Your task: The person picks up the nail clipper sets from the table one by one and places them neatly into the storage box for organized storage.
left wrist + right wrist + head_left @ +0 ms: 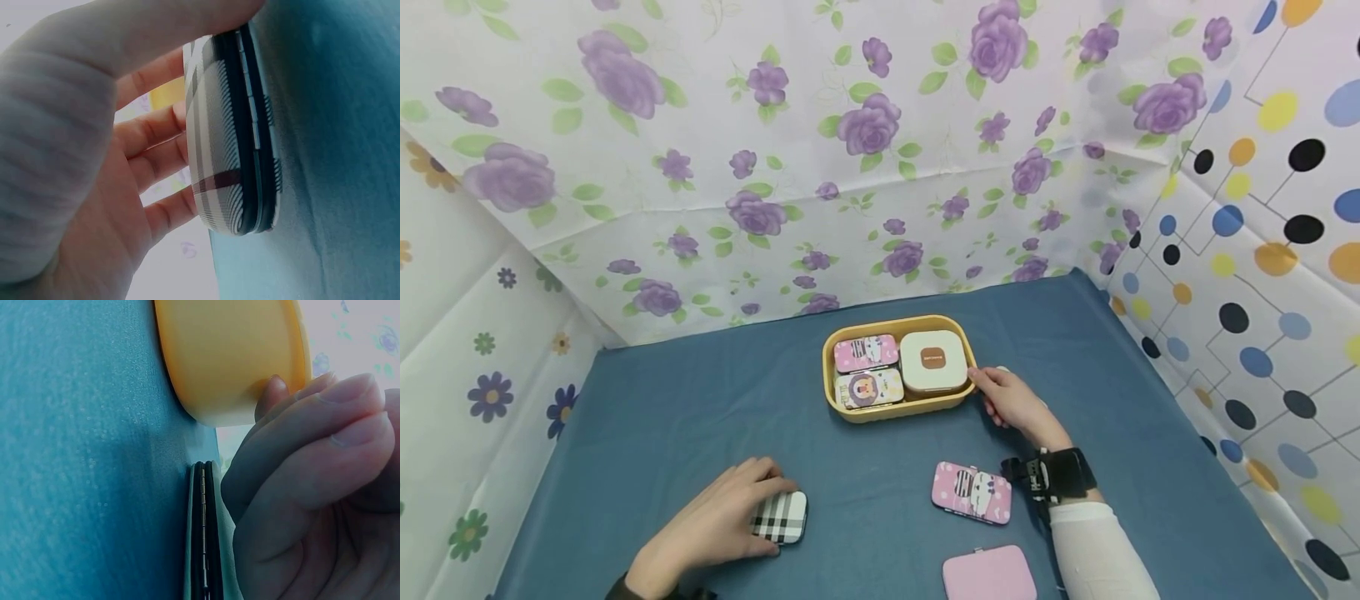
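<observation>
My left hand (722,508) grips a black-and-white plaid hinged case (781,518) on the cloth, thumb on one side and fingers on the other. In the left wrist view the plaid case (219,144) stands out with its dark hinge edge. My right hand (1011,400) pinches the right rim of a yellow tray (917,408), its other fingers curled. Inside the tray lie a pink cartoon case (866,353), a lion-print case (869,388) and a cream square case (933,361) with a brown label.
A pink cartoon case (972,493) and a plain pink case (990,573) lie on the blue cloth (715,400) at the front right. A pale hinged case (206,531) lies beside my right hand, mostly hidden in the head view. Patterned sheets (820,167) hang around the table.
</observation>
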Available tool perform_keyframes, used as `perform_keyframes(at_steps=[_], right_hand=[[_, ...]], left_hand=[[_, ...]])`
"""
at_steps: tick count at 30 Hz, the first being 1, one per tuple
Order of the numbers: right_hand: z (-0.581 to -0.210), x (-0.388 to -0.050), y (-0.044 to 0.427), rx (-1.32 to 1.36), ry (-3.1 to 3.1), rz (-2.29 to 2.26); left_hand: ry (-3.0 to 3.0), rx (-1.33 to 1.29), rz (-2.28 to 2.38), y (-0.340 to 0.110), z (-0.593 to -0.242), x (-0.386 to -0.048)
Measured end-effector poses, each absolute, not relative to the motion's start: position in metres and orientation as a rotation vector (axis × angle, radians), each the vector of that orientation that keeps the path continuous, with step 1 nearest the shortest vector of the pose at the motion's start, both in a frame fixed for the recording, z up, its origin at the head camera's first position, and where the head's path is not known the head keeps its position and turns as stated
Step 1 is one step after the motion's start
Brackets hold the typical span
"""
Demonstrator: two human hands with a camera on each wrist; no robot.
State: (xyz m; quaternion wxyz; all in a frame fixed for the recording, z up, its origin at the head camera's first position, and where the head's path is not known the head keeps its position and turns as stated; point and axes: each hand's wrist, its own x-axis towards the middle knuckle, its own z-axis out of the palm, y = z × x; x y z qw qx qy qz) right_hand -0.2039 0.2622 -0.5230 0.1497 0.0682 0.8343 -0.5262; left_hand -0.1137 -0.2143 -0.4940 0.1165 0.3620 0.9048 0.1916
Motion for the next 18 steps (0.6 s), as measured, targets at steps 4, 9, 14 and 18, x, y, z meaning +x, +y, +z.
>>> perform_keyframes(at_steps=[4,9,14,18], right_hand=[[-0.5236,-0.2039,0.2626,0.199,2.396,-1.512],[-0.5244,-0.2039,0.2625,0.204,2.391,-1.515],[-0.5246,-0.2039,0.2628,0.208,2.39,-1.515],[-0.5241,-0.2039,0.2628,0.204,2.387,-1.517]], left_hand=[[2.654,1.059,0.565,-0.2131,-0.4944,-0.1152],[2.671,1.072,0.562,-0.2107,-0.4936,-0.1166],[2.681,1.062,0.543,-0.2073,-0.49,-0.119],[2.687,1.061,0.537,-0.2049,-0.4886,-0.1219]])
